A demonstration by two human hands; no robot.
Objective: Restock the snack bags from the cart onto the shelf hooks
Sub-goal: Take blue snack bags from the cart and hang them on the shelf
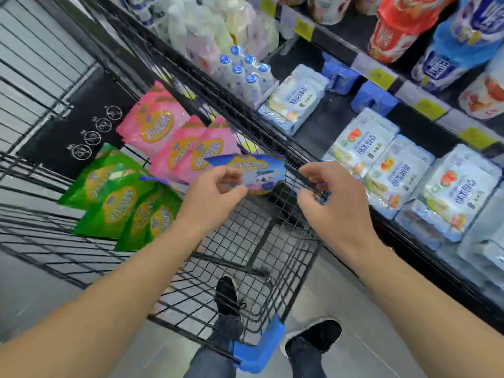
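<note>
My left hand (210,195) pinches the near edge of a blue snack bag (256,170) and holds it above the black wire cart (245,241). My right hand (335,205) hovers at the cart's right rim beside that bag with curled fingers. A bit of blue shows under those fingers, and I cannot tell whether they hold anything. Several pink snack bags (174,140) and several green ones (122,203) lie in the far part of the cart. No shelf hooks are in view.
A dark shelf unit runs along the right, close to the cart, stocked with white milk packs (395,165), small bottles (245,75) and large tubs (395,31). My feet (313,339) stand behind the cart's blue handle corner (261,347). Grey floor lies on the left.
</note>
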